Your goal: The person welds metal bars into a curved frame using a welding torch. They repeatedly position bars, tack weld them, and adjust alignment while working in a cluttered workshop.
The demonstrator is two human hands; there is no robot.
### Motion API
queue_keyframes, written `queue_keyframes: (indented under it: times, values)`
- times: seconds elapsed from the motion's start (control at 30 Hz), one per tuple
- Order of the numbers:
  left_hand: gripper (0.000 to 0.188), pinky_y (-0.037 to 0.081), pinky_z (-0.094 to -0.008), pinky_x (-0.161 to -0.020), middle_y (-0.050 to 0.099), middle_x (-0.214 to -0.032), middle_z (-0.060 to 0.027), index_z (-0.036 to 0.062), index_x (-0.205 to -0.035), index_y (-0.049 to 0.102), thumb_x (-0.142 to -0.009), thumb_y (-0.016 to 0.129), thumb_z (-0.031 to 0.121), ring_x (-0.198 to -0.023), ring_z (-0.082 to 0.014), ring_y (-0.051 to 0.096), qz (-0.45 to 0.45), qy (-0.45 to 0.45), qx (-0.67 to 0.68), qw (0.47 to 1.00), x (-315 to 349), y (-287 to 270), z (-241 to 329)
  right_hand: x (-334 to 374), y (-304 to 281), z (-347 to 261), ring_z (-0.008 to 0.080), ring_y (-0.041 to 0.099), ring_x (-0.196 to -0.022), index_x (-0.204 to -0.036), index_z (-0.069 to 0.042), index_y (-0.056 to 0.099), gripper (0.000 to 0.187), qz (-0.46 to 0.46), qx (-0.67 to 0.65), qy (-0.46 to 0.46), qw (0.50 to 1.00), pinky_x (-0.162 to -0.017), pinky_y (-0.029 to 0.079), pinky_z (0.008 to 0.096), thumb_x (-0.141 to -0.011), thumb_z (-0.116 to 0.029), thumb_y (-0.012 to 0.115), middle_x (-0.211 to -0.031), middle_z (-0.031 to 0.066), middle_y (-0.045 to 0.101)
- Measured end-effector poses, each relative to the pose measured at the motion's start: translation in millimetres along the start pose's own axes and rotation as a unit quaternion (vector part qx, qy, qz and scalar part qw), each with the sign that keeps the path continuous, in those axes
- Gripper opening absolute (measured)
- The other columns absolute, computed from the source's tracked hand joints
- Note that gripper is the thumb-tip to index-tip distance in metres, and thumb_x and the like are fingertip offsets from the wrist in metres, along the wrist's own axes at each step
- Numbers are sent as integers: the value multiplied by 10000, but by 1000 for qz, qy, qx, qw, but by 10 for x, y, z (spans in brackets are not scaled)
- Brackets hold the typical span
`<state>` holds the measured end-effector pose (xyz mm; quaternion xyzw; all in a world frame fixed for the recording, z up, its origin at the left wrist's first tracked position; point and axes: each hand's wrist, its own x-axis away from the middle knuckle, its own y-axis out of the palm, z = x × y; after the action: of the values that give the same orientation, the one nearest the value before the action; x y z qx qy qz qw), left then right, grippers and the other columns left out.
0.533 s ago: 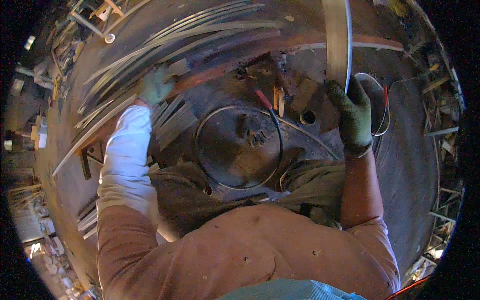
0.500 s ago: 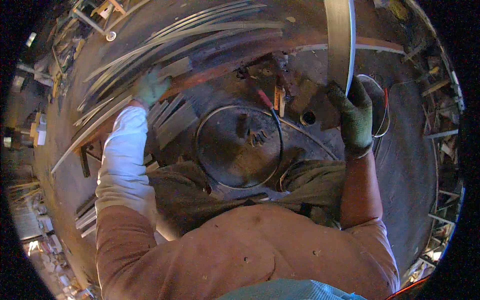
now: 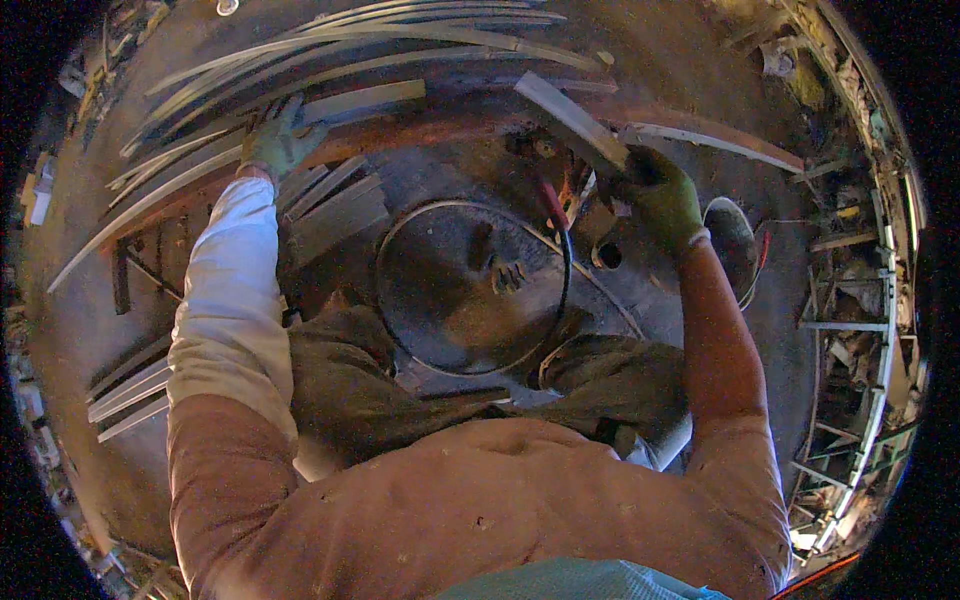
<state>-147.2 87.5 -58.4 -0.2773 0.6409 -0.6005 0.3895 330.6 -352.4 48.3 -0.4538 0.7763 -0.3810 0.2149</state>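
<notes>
My right hand (image 3: 662, 196), in a dark glove, is closed round the near end of a flat metal bar (image 3: 570, 116). The bar slants away to the left, above a long rusty beam. My left hand (image 3: 280, 136), in a light glove below a white sleeve, lies over the left part of that beam with fingers spread. Next to its fingers a short pale metal strip (image 3: 365, 101) rests along the beam (image 3: 425, 138). Whether the left fingers touch the strip is hard to see.
Long curved metal strips (image 3: 330, 42) lie beyond the beam. Short flat pieces (image 3: 340, 208) are stacked on its near side. A large wire hoop (image 3: 378, 290) lies between my legs, with a cable and red-handled tool (image 3: 552, 205) beside it. A bucket (image 3: 730, 245) stands at right.
The bar in my right hand has swung from pointing straight ahead to slanting left, down toward the beam. My left hand stays over the beam's left part. The view has shifted.
</notes>
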Motion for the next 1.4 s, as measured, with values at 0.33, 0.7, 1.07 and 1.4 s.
queue_keyframes:
  times: [0.33, 0.7, 1.07, 1.4]
  values:
    - [956, 297, -631, -1374, 557, -1741, -199, 155, -1712, 547, -1008, 682, 788, -1621, -448, 489, 60, 48, -44, 996, 155, 17, 190, -1620, 367, -34, 434, 667, -1437, -1519, -105, 738, 629, -112, 342, -144, 922, -1226, 527, 493, -949, -341, 858, -1523, 213, 727]
    - [875, 458, -598, -1251, 689, -1573, -202, 106, -1604, 618, -935, 846, 621, -1437, -471, 640, 61, 145, 28, 987, 11, -279, -67, -1965, 939, -61, 455, 552, -1565, -1674, -181, 597, 949, 34, 288, -303, 908, -1329, 416, 548, -867, -558, 927, -1696, 181, 608]
    - [741, 561, -558, -1143, 757, -1441, -219, 83, -1526, 671, -886, 904, 376, -1310, -486, 712, 68, 165, 42, 983, -3, -356, 7, -2078, 723, 196, 423, 592, -1511, -1655, -130, 591, 937, 6, 349, -306, 886, -1270, 435, 581, -878, -554, 897, -1634, 164, 655]
    - [884, 547, -560, -1184, 729, -1507, -221, 78, -1563, 640, -824, 946, 454, -1352, -476, 702, 48, 165, 30, 985, -89, -227, 471, -1940, 1199, -452, 462, 558, -1534, -1670, -144, 577, 947, -3, 306, -327, 894, -1316, 407, 604, -854, -501, 899, -1640, 188, 637]
